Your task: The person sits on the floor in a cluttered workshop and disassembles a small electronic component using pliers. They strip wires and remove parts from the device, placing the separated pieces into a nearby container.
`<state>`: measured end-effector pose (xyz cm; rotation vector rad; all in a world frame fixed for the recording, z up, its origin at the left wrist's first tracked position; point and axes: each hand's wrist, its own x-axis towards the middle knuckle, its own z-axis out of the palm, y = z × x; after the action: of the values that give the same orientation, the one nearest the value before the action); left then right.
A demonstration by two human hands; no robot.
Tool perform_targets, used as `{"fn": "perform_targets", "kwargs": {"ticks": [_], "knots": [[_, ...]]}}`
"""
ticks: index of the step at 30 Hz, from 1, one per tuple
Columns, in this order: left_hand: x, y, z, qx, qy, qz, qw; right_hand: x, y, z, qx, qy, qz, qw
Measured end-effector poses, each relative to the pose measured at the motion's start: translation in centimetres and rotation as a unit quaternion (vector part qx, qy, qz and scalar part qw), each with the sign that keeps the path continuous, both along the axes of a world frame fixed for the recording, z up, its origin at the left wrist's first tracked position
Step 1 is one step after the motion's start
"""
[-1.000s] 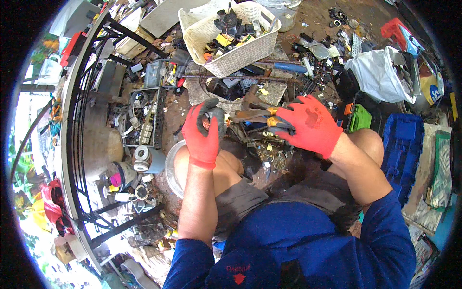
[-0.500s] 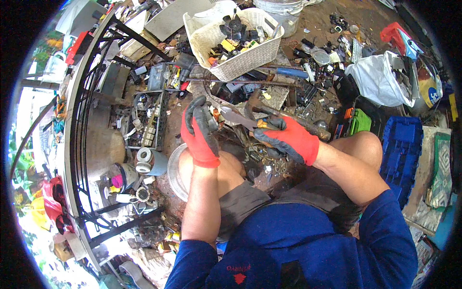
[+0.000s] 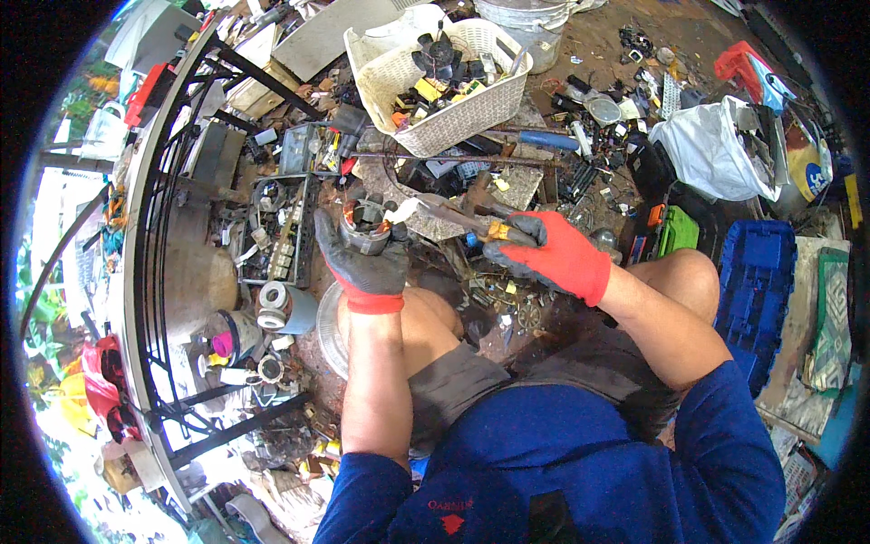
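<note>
My left hand (image 3: 367, 263), in a grey and red glove, grips a round metal motor part (image 3: 364, 224) with copper windings showing inside. My right hand (image 3: 555, 257), in a red and grey glove, holds pliers (image 3: 464, 218) whose jaws reach left to the rim of the motor part. Both hands hover above my knees over scrap-strewn ground.
A white plastic basket (image 3: 462, 113) of small parts stands beyond the hands. A black metal frame (image 3: 149, 236) runs down the left. A blue crate (image 3: 758, 281), a green box (image 3: 678, 231) and a white bag (image 3: 711, 150) lie to the right. Scrap covers the ground.
Both hands have shifted slightly. The pliers' tip has come onto the motor part held in the left hand, and the right hand has closed around the handles.
</note>
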<state>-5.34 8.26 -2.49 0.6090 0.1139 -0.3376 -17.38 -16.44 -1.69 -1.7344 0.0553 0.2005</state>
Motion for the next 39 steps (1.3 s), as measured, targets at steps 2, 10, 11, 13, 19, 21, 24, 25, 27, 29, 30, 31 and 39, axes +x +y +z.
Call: {"fn": "perform_targets", "kwargs": {"ticks": [2,10,11,13,19,21,24,25,27,29,30,31,39], "knots": [[0.2,0.3,-0.1,-0.059,-0.024,-0.046,0.997,-0.1,-0.4,0.2,-0.018,-0.029,0.009,0.999],[0.1,0.0,-0.2,-0.051,-0.023,0.001,0.998,-0.2,-1.3,-1.1,-0.251,-0.179,0.06,0.95],[0.0,0.0,-0.3,-0.035,-0.03,0.007,0.999,-0.5,-1.3,-1.2,-0.286,-0.201,0.057,0.935],[0.0,0.0,-0.6,-0.008,-0.042,0.015,0.999,-1.0,-1.0,-1.1,-0.356,-0.243,0.052,0.901],[0.0,0.1,-1.1,-0.048,-0.026,-0.042,0.998,-1.9,0.2,0.6,-0.357,-0.228,0.063,0.904],[0.0,-0.1,-1.3,-0.055,-0.045,-0.081,0.994,-1.9,0.4,0.4,-0.345,-0.222,0.074,0.909],[0.0,-0.6,-1.6,-0.061,-0.037,-0.062,0.996,-2.0,0.8,0.1,-0.333,-0.234,0.07,0.911],[0.0,-0.7,-1.7,-0.061,-0.036,-0.068,0.995,-2.1,0.9,0.0,-0.33,-0.242,0.065,0.91],[0.0,-0.5,-1.6,-0.06,-0.037,-0.077,0.995,-2.1,1.1,-0.2,-0.332,-0.245,0.057,0.909],[0.1,-0.7,-1.7,-0.044,-0.058,-0.065,0.995,-2.2,1.1,-0.1,-0.332,-0.246,0.059,0.909],[0.1,-0.8,-1.8,-0.036,-0.068,-0.059,0.995,-2.1,1.1,0.1,-0.331,-0.245,0.064,0.909],[0.1,-0.6,-1.8,-0.045,-0.069,-0.063,0.995,-2.1,1.0,0.3,-0.33,-0.245,0.07,0.909],[-0.3,-1.3,-1.4,-0.064,-0.078,-0.065,0.993,-2.3,1.0,0.2,-0.323,-0.231,0.076,0.915]]}}
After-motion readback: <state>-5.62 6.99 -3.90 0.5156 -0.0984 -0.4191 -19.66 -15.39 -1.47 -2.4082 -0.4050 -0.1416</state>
